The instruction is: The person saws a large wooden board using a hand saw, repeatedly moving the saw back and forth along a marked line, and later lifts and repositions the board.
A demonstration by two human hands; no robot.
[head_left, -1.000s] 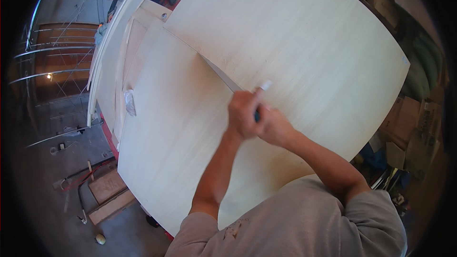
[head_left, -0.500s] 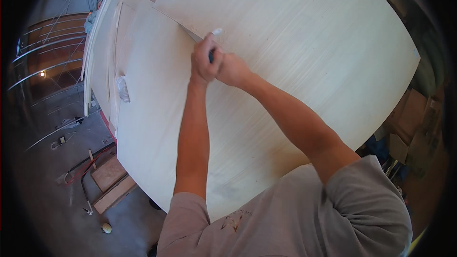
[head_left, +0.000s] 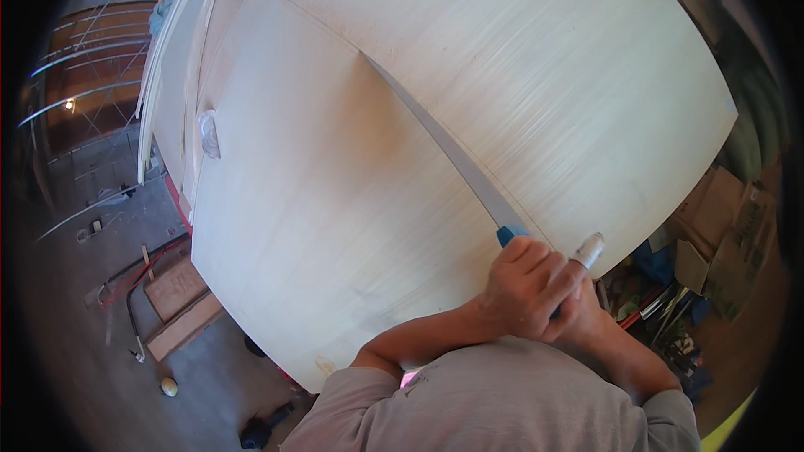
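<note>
My left hand (head_left: 528,289) is wrapped round the blue handle (head_left: 511,234) of a handsaw, one extended finger bearing a white wrapping (head_left: 590,247) at its tip. My right hand (head_left: 580,318), partly hidden behind it, is closed on the same handle near my body. The long, thin steel blade (head_left: 440,138) slants up and left across a large pale wooden board (head_left: 569,84). A thin straight line (head_left: 318,25) runs from the blade's tip toward the board's upper left. A small whitish crumpled item (head_left: 209,132) rests by the left edge.
Long pale strips (head_left: 155,88) lie along the board's left side. Metal rods (head_left: 84,50) cross above brown panels. On the floor are wood pieces (head_left: 172,289) and hoses (head_left: 126,301). Cardboard boxes (head_left: 708,209) and assorted tools (head_left: 662,310) crowd the right side, below the board.
Both hands first moved forward, then pulled back toward my body and right with the saw, exposing much more blade. The co-worker seen at the upper left earlier is mostly out of view now.
</note>
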